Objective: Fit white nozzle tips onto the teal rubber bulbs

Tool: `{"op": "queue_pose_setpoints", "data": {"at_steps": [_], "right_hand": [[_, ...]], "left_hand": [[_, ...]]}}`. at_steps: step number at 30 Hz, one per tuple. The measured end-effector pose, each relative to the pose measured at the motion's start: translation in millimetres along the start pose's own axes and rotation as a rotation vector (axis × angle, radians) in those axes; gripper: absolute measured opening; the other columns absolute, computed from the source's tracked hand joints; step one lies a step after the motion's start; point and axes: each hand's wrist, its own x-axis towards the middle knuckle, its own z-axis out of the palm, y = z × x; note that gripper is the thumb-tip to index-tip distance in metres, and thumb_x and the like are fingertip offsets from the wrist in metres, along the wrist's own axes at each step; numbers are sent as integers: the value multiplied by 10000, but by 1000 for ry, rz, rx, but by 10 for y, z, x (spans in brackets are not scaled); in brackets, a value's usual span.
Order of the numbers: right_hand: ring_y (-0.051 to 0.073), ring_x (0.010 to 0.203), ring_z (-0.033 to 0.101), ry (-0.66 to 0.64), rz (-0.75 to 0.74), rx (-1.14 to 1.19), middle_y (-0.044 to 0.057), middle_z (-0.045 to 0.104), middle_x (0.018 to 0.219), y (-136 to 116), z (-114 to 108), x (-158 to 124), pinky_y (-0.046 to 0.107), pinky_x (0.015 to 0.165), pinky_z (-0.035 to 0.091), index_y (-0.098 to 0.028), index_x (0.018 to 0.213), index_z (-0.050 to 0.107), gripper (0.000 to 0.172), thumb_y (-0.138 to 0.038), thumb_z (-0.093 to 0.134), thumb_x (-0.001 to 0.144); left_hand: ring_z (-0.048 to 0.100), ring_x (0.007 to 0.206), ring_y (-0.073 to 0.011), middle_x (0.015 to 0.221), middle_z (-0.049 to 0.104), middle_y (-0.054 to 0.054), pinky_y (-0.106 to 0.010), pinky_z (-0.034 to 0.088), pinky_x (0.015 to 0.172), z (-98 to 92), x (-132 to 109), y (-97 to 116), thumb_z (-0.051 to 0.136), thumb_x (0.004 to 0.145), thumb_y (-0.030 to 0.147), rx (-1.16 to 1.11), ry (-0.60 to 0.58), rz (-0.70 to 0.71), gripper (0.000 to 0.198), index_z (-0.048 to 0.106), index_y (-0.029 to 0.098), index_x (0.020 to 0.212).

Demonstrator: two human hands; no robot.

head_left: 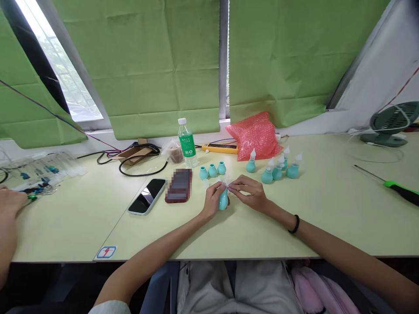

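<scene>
My left hand (212, 200) is closed around a teal rubber bulb (223, 199) held upright on the pale table (229, 231). My right hand (249, 191) pinches a small clear nozzle tip (225, 181) at the bulb's top. Just behind stand three teal bulbs without tips (212, 170). To the right stand several teal bulbs with clear tips (276, 170).
A green-labelled water bottle (187, 144), two phones (147, 196) (178, 186), a pink bubble-wrap bag (255, 134), a yellow power strip (220, 148) and black cables (137, 161) lie behind. A green-handled screwdriver (397, 189) and fan (391, 123) sit right. Another person's hand (9, 205) is at far left.
</scene>
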Motion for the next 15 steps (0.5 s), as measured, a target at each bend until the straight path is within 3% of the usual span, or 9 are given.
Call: {"op": "queue_pose_setpoints", "data": {"at_steps": [6, 15], "right_hand": [[141, 621, 525, -74, -22, -38, 38, 607, 667, 8, -24, 5, 291, 559, 459, -219, 773, 606, 112, -168, 525, 715], [142, 648, 520, -213, 15, -9, 41, 597, 682, 16, -122, 85, 273, 538, 454, -198, 766, 591, 84, -201, 521, 720]], "left_hand": [[440, 416, -92, 461, 445, 41, -206, 335, 419, -33, 16, -19, 392, 740, 432, 185, 73, 59, 289, 466, 156, 702], [418, 447, -78, 488, 438, 37, -197, 311, 443, -80, 41, 7, 370, 759, 412, 312, 48, 113, 306, 490, 146, 668]]}}
